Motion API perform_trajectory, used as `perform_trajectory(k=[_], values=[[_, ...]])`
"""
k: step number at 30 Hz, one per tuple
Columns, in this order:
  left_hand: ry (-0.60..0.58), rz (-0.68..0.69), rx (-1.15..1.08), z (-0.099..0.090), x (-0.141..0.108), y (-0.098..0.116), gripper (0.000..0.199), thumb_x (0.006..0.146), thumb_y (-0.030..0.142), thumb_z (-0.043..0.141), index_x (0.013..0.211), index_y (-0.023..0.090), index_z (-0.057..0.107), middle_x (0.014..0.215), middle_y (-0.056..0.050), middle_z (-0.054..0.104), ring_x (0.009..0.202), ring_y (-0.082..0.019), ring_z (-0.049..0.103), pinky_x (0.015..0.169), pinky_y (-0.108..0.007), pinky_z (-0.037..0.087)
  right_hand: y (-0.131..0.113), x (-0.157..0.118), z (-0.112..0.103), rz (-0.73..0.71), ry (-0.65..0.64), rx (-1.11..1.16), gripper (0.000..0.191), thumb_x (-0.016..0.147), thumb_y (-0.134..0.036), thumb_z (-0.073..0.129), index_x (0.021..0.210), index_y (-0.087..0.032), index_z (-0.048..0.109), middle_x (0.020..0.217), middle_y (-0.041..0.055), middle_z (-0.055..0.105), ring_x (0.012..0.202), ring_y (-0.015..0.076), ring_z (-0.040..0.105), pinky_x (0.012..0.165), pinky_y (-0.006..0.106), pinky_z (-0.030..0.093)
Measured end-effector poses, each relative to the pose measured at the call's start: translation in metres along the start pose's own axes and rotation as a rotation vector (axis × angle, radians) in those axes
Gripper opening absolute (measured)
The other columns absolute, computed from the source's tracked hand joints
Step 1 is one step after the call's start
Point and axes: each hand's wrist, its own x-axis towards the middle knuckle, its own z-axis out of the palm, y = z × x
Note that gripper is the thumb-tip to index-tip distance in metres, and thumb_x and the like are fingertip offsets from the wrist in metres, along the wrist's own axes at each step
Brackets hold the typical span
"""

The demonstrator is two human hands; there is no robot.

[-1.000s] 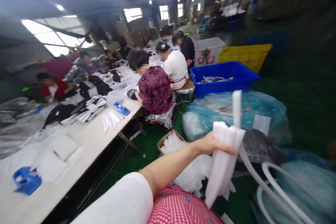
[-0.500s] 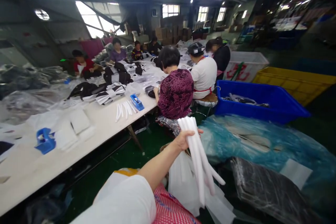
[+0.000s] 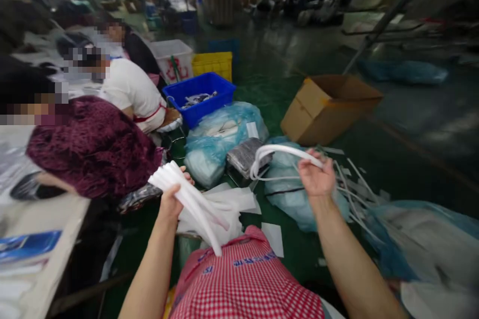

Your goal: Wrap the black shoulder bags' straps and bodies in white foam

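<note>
Lower left: pale worktop (image 3: pixel 71 219), smooth, its straight edge running down and leftward; blue plastic item (image 3: pixel 32 245) on it, glossy and cut off by the frame. Beside the worktop, a person in a maroon crinkle-patterned top (image 3: pixel 93 147); beyond, a person in a white shirt (image 3: pixel 129 87) on a round stool.

Left of centre: left hand (image 3: pixel 172 200) closed round foam rods (image 3: pixel 198 207), thumb on the near side, fingers behind. Rods matte white, round-sided, bunched tight at the upper-left ends, fanning and bending toward lower right; lowest tip comes down at the upper edge of the red-and-white checked apron (image 3: pixel 247 284). Behind them, thin white sheets (image 3: pixel 245 199), flat, overlapping, corners loose.

Upper centre: blue tub (image 3: pixel 202 107), rigid and straight-rimmed; below it a crinkled, translucent blue bag (image 3: pixel 205 159), then a grey film-wrapped bundle (image 3: pixel 243 157).

Right of centre: right hand (image 3: pixel 317 177), palm up, fingers curled on a white looped strand (image 3: pixel 279 149), seemingly foam too, though blurred. Loop swings out leftward, well apart from the rods; sheets and green floor (image 3: pixel 258 219) show between the hands.

Right: open-topped cardboard carton (image 3: pixel 309 117), stiff-cornered, green floor around it; slim white strips (image 3: pixel 354 194) strewn below.
</note>
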Motion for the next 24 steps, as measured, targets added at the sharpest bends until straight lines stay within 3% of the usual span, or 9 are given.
perform_trajectory(k=[3, 6, 10, 14, 24], values=[[-0.065, -0.152, -0.032, 0.017, 0.01, -0.025, 0.058, 0.055, 0.026, 0.08, 0.109, 0.016, 0.064, 0.086, -0.002, 0.068, 0.075, -0.017, 0.065, 0.082, -0.034, 0.055, 0.012, -0.018, -0.003, -0.058, -0.007, 0.169, 0.023, 0.082, -0.026, 0.074, 0.069, -0.019, 0.056, 0.069, -0.0055, 0.063, 0.087, 0.0115, 0.067, 0.062, 0.02, 0.053], [-0.088, -0.28, -0.114, 0.035, 0.011, -0.054, 0.049, 0.057, 0.024, 0.078, 0.103, 0.015, 0.065, 0.087, -0.003, 0.07, 0.08, -0.02, 0.068, 0.092, -0.041, 0.052, 0.047, -0.043, -0.01, 0.081, -0.059, 0.136, 0.029, 0.074, -0.027, 0.08, 0.067, -0.019, 0.053, 0.06, -0.0078, 0.057, 0.075, 0.0098, 0.067, 0.056, 0.019, 0.051], [-0.161, -0.353, -0.232, 0.044, 0.015, -0.074, 0.048, 0.059, 0.03, 0.077, 0.103, 0.016, 0.063, 0.118, -0.013, 0.068, 0.12, -0.034, 0.06, 0.108, -0.05, 0.04, 0.062, -0.084, -0.043, 0.355, -0.093, -0.031, 0.039, 0.076, -0.036, 0.08, 0.063, -0.019, 0.048, 0.06, -0.0059, 0.053, 0.074, 0.0125, 0.066, 0.054, 0.022, 0.053], [-0.227, -0.259, -0.262, 0.039, 0.02, -0.066, 0.055, 0.058, 0.036, 0.076, 0.108, 0.016, 0.062, 0.14, -0.016, 0.056, 0.14, -0.038, 0.041, 0.114, -0.05, 0.033, 0.052, -0.111, -0.082, 0.409, -0.003, -0.153, 0.042, 0.074, -0.043, 0.08, 0.059, -0.02, 0.048, 0.06, -0.0037, 0.052, 0.076, 0.0164, 0.068, 0.055, 0.026, 0.057], [-0.143, -0.162, -0.231, 0.019, 0.041, -0.032, 0.068, 0.061, 0.036, 0.072, 0.121, 0.008, 0.061, 0.138, -0.016, 0.059, 0.144, -0.037, 0.034, 0.115, -0.046, 0.036, 0.018, -0.155, -0.162, 0.327, 0.345, -0.361, 0.044, 0.061, -0.049, 0.084, 0.057, -0.022, 0.049, 0.062, -0.0014, 0.053, 0.079, 0.0219, 0.069, 0.056, 0.033, 0.064]])
